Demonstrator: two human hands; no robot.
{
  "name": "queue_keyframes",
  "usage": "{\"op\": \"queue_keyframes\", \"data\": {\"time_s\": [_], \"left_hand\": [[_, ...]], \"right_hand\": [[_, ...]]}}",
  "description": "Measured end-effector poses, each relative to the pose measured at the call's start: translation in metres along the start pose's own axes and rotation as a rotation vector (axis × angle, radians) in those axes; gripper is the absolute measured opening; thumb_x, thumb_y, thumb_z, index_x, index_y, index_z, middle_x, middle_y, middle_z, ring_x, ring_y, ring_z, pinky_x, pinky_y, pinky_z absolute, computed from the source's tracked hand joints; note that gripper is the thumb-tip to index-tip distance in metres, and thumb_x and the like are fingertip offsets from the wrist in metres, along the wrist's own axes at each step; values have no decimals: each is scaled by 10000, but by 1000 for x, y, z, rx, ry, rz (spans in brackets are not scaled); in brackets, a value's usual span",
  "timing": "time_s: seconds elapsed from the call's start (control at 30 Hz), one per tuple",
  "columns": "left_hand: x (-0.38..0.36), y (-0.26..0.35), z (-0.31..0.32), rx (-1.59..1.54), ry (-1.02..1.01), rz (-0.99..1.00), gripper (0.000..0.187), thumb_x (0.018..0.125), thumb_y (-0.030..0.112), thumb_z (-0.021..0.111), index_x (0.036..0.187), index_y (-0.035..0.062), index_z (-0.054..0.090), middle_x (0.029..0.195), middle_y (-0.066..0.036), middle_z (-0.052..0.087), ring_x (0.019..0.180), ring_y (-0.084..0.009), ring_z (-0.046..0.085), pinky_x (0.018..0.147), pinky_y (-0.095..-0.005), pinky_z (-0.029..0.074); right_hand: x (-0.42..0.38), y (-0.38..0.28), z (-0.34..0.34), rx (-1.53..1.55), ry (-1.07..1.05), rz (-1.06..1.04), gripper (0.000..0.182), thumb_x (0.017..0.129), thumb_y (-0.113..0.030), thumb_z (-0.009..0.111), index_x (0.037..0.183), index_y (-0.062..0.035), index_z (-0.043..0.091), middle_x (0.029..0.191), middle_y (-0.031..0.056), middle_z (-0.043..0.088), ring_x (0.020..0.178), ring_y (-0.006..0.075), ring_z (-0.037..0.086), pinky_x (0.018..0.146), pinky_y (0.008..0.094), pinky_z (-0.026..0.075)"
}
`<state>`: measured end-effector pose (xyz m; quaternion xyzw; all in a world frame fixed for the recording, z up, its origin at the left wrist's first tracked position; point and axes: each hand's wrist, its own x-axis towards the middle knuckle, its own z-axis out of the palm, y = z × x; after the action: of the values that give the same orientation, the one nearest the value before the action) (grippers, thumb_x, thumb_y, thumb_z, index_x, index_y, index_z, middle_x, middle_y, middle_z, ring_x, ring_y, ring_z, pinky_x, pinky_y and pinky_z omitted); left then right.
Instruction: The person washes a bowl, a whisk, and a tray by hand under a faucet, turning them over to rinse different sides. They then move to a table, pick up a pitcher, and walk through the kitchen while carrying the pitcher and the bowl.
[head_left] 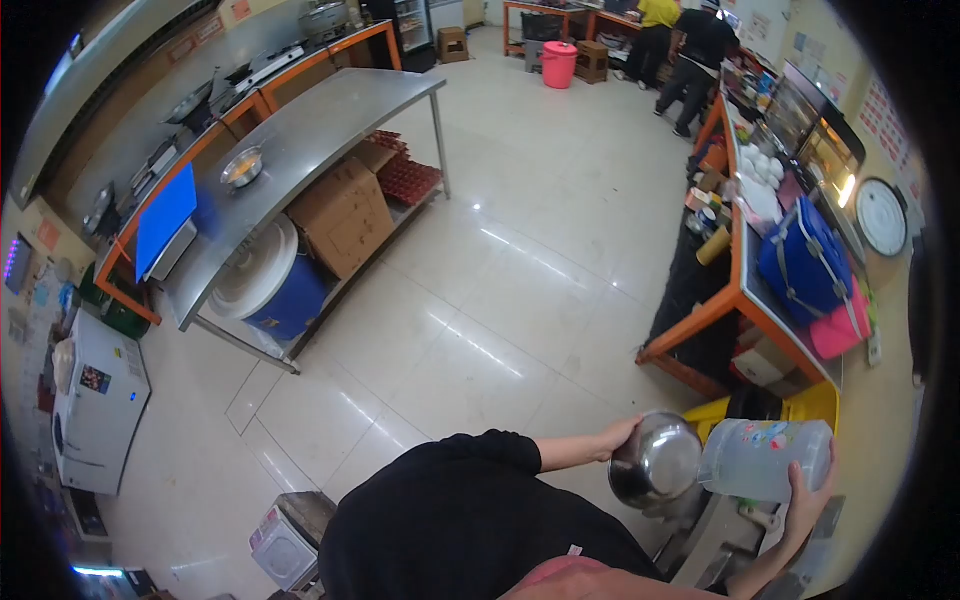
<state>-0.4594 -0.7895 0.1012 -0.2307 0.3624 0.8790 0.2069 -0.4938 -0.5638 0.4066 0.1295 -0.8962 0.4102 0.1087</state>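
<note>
Landmark: the steel bowl (657, 460), held low in the view, near the yellow bin (815, 405).
Far left of the bowl: a white appliance (100, 400) on the floor, and above it a long steel tabletop (320, 130) with a small metal basin (242, 166) on it; a blue barrel (275, 285) and a cardboard box (342, 212) sit underneath.
Left hand (618, 436): fingers wrapped over the bowl's left rim, holding it tilted with its opening toward the jug.
Bowl contents: looks empty, though the inside is only partly readable.
Just right of the bowl: a clear plastic jug (765, 458), lying nearly sideways, its mouth end against the bowl's rim.
Right hand (803, 500): clamped around the jug's base end from below.
Progress: both vessels are picked up and brought together; no liquid shows passing between them, so the pouring or rinsing seems barely begun.
Above right of the bowl: an orange-edged tabletop (742, 290) carrying a blue bag (805, 262).
</note>
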Motion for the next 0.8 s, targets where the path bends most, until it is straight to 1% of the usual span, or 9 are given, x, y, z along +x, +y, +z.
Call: {"op": "queue_keyframes", "data": {"time_s": [0.17, 0.23, 0.3, 0.47, 0.57, 0.63, 0.7, 0.77, 0.8], "left_hand": [[21, 99, -116, -435, 25, 184, 449, 878, 401, 320, 1112, 55, 482, 1040, -80, 549, 939, -181, 531, 827, -340, 429], [8, 153, -156, -615, 122, 219, 349, 851, 440, 371, 723, 133, 476, 671, -15, 499, 582, -147, 485, 560, -293, 440], [-30, 218, -186, -735, 231, 269, 405, 830, 460, 396, 554, 169, 452, 509, 6, 469, 428, -140, 466, 455, -298, 449], [-98, 364, -315, -791, 340, 609, 338, 821, 415, 353, 705, 137, 505, 585, -5, 488, 480, -148, 463, 450, -292, 417], [-150, 464, -374, -871, 510, 786, 309, 819, 366, 345, 759, 110, 507, 574, 4, 437, 473, -132, 404, 427, -273, 365], [-162, 523, -462, -896, 390, 956, 366, 838, 414, 333, 651, 160, 519, 548, 25, 484, 516, -126, 494, 465, -247, 418], [-184, 573, -537, -898, 266, 1132, 373, 840, 376, 326, 589, 161, 499, 532, 13, 503, 505, -136, 487, 456, -266, 401], [-225, 640, -545, -1119, 601, 1106, 360, 838, 333, 325, 589, 148, 508, 555, -3, 533, 496, -147, 490, 450, -281, 395], [-232, 661, -589, -1108, 593, 1159, 341, 833, 317, 331, 612, 137, 519, 573, -4, 541, 503, -148, 498, 453, -284, 403]], "right_hand": [[33, -44, 69, 0, -65, 81, 615, 691, -62, 593, 1254, -86, 347, 1221, 141, 403, 1106, 262, 404, 943, 353, 298], [63, -13, 99, 64, -84, -36, 582, 721, -88, 587, 1252, -79, 347, 1217, 146, 407, 1101, 255, 413, 937, 353, 303], [97, 9, 135, 180, -83, 35, 553, 740, -190, 598, 1228, -54, 375, 1208, 133, 407, 1100, 240, 407, 915, 340, 326], [171, 54, 283, 961, -112, 498, 539, 789, -408, 497, 1218, -99, 390, 1225, 93, 402, 1095, 233, 422, 849, 375, 406], [209, -29, 407, 1311, -279, 430, 539, 802, -450, 418, 1248, -153, 359, 1256, 36, 387, 1135, 231, 388, 846, 420, 412], [252, -67, 492, 1476, -450, 249, 520, 807, -427, 403, 1250, -156, 361, 1256, 28, 389, 1153, 224, 367, 870, 433, 388], [284, -147, 566, 1585, -603, 308, 507, 811, -396, 375, 1254, -150, 359, 1263, 28, 385, 1169, 219, 347, 917, 451, 331], [323, -209, 642, 1593, -722, 285, 554, 816, -428, 371, 1275, -120, 322, 1296, 51, 345, 1181, 226, 329, 957, 438, 280], [336, -254, 673, 1604, -793, 306, 552, 816, -427, 373, 1272, -120, 329, 1291, 58, 356, 1183, 224, 328, 960, 430, 277]]}}
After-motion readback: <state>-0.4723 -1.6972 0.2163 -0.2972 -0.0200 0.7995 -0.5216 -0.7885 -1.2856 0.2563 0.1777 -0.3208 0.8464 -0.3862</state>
